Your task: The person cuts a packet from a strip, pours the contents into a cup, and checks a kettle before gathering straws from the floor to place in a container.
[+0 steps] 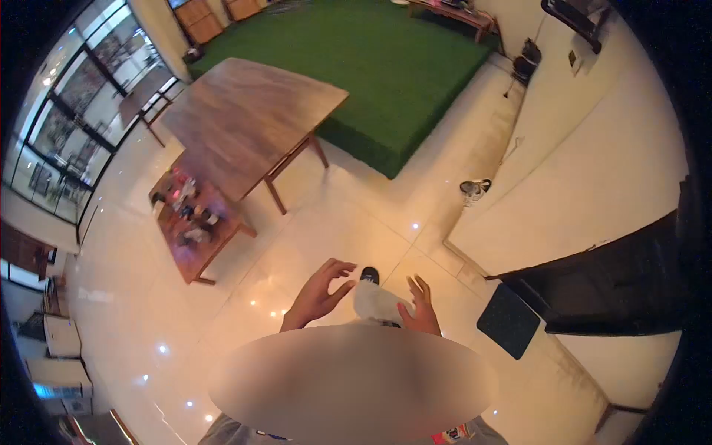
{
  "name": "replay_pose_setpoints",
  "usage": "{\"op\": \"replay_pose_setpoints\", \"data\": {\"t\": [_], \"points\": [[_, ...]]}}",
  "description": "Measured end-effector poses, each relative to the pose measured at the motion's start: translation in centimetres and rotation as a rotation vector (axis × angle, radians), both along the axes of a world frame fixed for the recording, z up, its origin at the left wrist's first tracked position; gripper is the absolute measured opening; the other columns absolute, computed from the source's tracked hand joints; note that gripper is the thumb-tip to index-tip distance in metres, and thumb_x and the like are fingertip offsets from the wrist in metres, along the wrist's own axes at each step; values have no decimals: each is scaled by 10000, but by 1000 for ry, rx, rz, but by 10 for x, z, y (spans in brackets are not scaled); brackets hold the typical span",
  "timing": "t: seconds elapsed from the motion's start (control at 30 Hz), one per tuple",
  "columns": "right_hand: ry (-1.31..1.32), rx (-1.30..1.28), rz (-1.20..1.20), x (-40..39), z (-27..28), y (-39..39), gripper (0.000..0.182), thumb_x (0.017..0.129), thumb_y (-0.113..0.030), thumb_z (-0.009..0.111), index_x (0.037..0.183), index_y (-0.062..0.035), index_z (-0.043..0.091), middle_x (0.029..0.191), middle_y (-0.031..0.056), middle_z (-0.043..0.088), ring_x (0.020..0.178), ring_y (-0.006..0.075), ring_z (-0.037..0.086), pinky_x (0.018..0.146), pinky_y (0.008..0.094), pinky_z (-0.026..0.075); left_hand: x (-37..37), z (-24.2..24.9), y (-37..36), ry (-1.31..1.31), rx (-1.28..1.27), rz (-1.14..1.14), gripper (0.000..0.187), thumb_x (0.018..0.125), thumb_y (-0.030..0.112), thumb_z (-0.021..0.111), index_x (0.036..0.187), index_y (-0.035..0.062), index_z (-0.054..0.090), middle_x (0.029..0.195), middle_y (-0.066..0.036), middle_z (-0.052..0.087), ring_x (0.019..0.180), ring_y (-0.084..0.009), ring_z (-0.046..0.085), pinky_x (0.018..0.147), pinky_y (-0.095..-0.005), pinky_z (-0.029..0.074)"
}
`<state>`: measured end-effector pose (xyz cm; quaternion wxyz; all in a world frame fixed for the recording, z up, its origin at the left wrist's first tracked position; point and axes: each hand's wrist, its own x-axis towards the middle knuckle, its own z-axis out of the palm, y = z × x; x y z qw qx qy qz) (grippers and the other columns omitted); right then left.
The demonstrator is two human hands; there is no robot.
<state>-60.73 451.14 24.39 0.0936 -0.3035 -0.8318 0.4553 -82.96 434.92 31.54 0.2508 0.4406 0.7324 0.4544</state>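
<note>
My left hand (319, 297) is held out in front of my body, fingers apart and slightly curled, with nothing in it. To the other side of my light-coloured clothing (374, 302), my right hand (422, 308) is also raised with spread fingers and holds nothing. Between the two hands, lower down on the floor, shows one dark shoe (369, 275). Neither hand touches any furniture. A blurred oval covers the area just below my wrists.
A large wooden table (252, 111) stands ahead left, beside a wooden bench (194, 261) bearing several small items. Beyond lies a raised green platform (386, 81). Shoes (475, 190) lie near the right wall. A dark mat (508, 321) rests by a black doorway (612, 285).
</note>
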Motion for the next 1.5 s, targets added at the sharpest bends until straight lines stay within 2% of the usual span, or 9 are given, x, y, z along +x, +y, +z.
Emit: {"op": "replay_pose_setpoints", "data": {"t": [0.2,0.3,0.43,0.57,0.67,0.9,1.3,1.43,1.5], "points": [[125,223,177,-191,27,143,595,939,-238,624,1471,-83,406,1526,162,324,1299,342,491,1047,445,460,-95,-28,82,-64,-90,114,299,931,178,688,1189,45,620,1136,-118,631,1056,-240,634,922,-365,518],[101,208,252,-271,54,201,575,941,-232,622,1462,-85,426,1521,141,336,1268,313,517,1015,432,487,-149,-28,125,-118,-57,123,293,924,144,691,1182,27,620,1141,-120,636,1054,-223,634,915,-352,518],[154,145,183,-355,54,275,541,934,-256,630,1426,-103,464,1501,117,376,1262,343,524,1020,440,472,-241,-51,194,-162,-84,172,318,916,146,702,1197,27,610,1140,-116,641,1025,-222,650,899,-351,521],[22,139,75,-403,41,341,563,943,-237,627,1446,-72,435,1505,136,360,1263,330,521,1034,437,474,-345,-64,285,-151,-65,138,297,923,121,673,1193,20,604,1108,-143,631,1004,-268,647,874,-356,524],[-102,139,-4,-424,22,386,552,945,-239,621,1435,-60,442,1501,137,366,1262,332,521,1034,440,473,-428,-62,358,1,-47,57,302,919,117,677,1194,20,600,1104,-145,630,999,-271,643,864,-356,522],[-120,209,-110,-497,54,483,453,924,-189,619,1342,-44,525,1315,180,548,1224,352,532,1034,413,456,-562,-32,473,-59,8,81,301,939,160,669,1196,12,617,1110,-143,655,997,-235,643,882,-350,515],[6,148,-92,-627,79,623,327,915,-151,639,1229,-64,607,1214,149,619,1113,336,608,944,391,500,-630,-24,573,-250,-105,203,279,933,151,675,1174,19,627,1077,-101,642,1022,-196,628,903,-328,499],[26,79,-154,-662,74,701,333,905,-82,650,1232,-33,611,1162,142,633,1015,250,651,894,349,507,-671,-24,626,-298,-95,206,283,936,130,669,1187,15,609,1120,-105,635,1034,-197,626,908,-324,499],[-1,58,-187,-683,70,749,320,911,-85,647,1224,-31,614,1160,141,635,1009,252,650,890,350,507,-702,-21,661,-295,-95,227,285,947,130,659,1202,21,596,1116,-99,642,1021,-192,632,907,-323,502]]}}
